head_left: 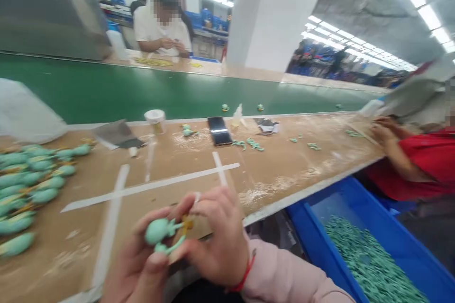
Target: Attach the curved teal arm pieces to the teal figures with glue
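Observation:
Near the front of the bench, my left hand (142, 260) is closed around a small mint-green figure (157, 232) with a round body and a thin curved limb. My right hand (216, 232), with a red cord at the wrist, pinches the figure's yellow-orange end (187, 224) between thumb and fingers. Both hands meet on this one piece. To the left lies a pile of similar green and yellow figures (42, 175). Loose curved green pieces (254, 144) lie beyond my hands, close to a dark phone (219, 131).
A green conveyor belt (159, 90) runs behind the bench. On the bench stand a white cup (155, 120) and a small glue bottle (238, 116). A blue bin (384, 227) of green parts sits at lower right. Co-workers sit across the belt and at right.

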The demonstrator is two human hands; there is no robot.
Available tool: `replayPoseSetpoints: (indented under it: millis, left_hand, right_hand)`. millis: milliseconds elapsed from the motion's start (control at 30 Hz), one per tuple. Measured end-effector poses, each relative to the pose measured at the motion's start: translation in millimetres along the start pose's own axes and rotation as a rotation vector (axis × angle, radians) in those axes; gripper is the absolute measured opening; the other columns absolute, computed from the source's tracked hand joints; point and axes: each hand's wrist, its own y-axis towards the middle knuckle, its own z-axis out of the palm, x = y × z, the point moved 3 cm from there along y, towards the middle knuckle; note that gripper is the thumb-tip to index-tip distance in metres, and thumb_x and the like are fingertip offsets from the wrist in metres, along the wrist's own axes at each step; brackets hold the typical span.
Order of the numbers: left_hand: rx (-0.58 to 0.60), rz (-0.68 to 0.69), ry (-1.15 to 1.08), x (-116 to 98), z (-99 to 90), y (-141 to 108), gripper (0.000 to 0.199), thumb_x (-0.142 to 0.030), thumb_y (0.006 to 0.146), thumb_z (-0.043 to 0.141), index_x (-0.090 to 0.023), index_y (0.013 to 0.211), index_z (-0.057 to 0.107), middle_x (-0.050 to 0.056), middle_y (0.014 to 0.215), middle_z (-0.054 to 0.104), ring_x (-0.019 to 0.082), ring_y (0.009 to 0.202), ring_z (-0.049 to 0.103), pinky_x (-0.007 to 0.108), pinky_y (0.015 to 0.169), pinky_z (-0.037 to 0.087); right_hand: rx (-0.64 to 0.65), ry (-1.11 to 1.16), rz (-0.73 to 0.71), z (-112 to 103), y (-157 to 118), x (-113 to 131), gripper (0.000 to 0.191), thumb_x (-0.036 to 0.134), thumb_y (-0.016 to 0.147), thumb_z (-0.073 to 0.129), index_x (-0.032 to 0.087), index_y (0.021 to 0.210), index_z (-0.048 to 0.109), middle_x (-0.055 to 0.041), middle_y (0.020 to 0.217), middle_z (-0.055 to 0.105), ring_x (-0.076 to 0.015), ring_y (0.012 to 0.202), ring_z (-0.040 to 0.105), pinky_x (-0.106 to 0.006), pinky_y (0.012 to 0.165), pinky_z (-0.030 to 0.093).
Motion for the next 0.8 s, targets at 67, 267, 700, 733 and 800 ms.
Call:
replayPoseSetpoints:
  millis: [67,267,700,733,800]
  left_hand:
    - [0.077,0.097,-0.034,-2,9.8,-5,0.037,-0.045,0.083,0.067,-0.035,0.118,0.063,0.004,0.131,0.068,0.032,0.129,0.056,0.044,0.101,0.053]
    - [0.239,0.265,-0.077,-5,19.6,-10,0.035,-0.045,0.091,0.057,-0.033,0.124,0.057,0.006,0.133,0.066,0.028,0.139,0.043,0.048,0.116,0.031]
    - [0.302,0.284,-0.016,-15,21.1,-18,0.035,-0.048,0.091,0.054,-0.036,0.124,0.056,0.004,0.138,0.063,0.03,0.138,0.046,0.057,0.116,0.028]
    - [0.299,0.278,-0.019,-16,21.4,-18,0.035,-0.049,0.091,0.054,-0.036,0.124,0.056,0.004,0.137,0.064,0.03,0.138,0.046,0.057,0.116,0.029]
    - [0.282,0.264,-0.023,-16,21.2,-18,0.036,-0.049,0.09,0.055,-0.035,0.123,0.057,0.004,0.136,0.065,0.03,0.137,0.046,0.055,0.115,0.031]
  right_hand:
    - [0.106,0.04,-0.001,-5,1,3,0.044,0.06,0.096,0.041,0.02,0.095,0.058,-0.0056,0.082,0.068,-0.0194,0.076,0.061,-0.035,0.071,0.048]
    - [0.194,0.122,0.0,-11,-2,2,0.043,0.059,0.092,0.05,0.018,0.103,0.061,-0.0088,0.087,0.069,-0.022,0.082,0.064,-0.034,0.071,0.049]
    - [0.103,0.166,-0.073,-19,14,17,0.03,0.052,0.092,0.056,0.023,0.089,0.062,-0.0025,0.066,0.069,-0.0174,0.06,0.066,-0.029,0.057,0.052]
    - [0.098,0.164,-0.073,-19,13,18,0.03,0.051,0.092,0.056,0.023,0.089,0.062,-0.0024,0.065,0.069,-0.0172,0.06,0.066,-0.029,0.057,0.051]
    - [0.093,0.158,-0.072,-19,13,19,0.029,0.051,0.092,0.056,0.023,0.089,0.062,-0.002,0.064,0.069,-0.0174,0.059,0.066,-0.029,0.058,0.051]
